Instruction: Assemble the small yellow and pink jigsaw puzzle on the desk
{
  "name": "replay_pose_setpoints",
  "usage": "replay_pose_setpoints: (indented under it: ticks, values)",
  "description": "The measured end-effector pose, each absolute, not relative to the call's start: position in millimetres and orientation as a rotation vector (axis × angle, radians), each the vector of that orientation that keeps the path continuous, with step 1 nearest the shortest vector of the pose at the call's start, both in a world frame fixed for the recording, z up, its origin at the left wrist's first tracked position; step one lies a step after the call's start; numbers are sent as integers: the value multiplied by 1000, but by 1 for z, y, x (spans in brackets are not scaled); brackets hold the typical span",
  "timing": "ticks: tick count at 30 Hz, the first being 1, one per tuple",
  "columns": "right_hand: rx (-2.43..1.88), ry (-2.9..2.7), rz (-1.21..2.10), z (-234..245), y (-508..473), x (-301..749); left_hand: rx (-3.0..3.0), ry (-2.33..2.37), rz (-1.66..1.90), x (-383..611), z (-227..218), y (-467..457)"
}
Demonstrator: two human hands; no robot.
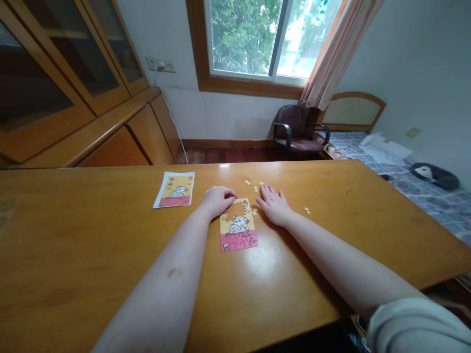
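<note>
A small jigsaw puzzle [238,229], yellow above and red below with a white cartoon animal, lies on the wooden table [91,235] between my hands. Gaps show along its top edge. My left hand [217,198] rests at its upper left corner with the fingers curled and pinched together near the top edge. My right hand [273,203] lies flat, fingers stretched out, just right of the puzzle's top. Several loose pieces [253,185] sit beyond the fingertips, and one more piece [306,210] lies further right.
A reference picture card [175,189] of the same image lies to the left of the puzzle. Wooden cabinets [73,98] stand at the left. Beyond the table are a dark armchair [296,128], a window and a bed [405,171] at the right.
</note>
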State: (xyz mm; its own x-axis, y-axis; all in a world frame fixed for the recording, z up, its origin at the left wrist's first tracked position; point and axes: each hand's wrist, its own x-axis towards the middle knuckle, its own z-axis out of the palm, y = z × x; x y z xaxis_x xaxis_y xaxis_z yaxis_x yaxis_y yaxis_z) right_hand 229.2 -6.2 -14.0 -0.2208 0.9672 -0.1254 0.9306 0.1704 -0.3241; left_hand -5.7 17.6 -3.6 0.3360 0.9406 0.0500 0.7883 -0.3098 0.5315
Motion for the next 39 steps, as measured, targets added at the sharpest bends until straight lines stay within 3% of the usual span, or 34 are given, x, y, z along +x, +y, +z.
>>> replay_pose_setpoints:
  ticks: [10,22,30,32,37,39]
  values:
    - [-1771,-2348,713,0,46,223,2202,1504,536,-6,-7,18]
    - [-1568,-2659,446,3,48,212,2200,1508,552,-6,-6,18]
    - [-1589,-2597,445,20,19,232,2195,1510,545,-6,-6,19]
    - [-1707,-2519,411,22,2,252,2181,1513,546,-5,-6,18]
    - [-2503,-2133,294,3,-55,308,2179,1509,535,-5,-3,16]
    - [-2437,-2227,368,-5,-75,320,2185,1519,530,-5,-3,16]
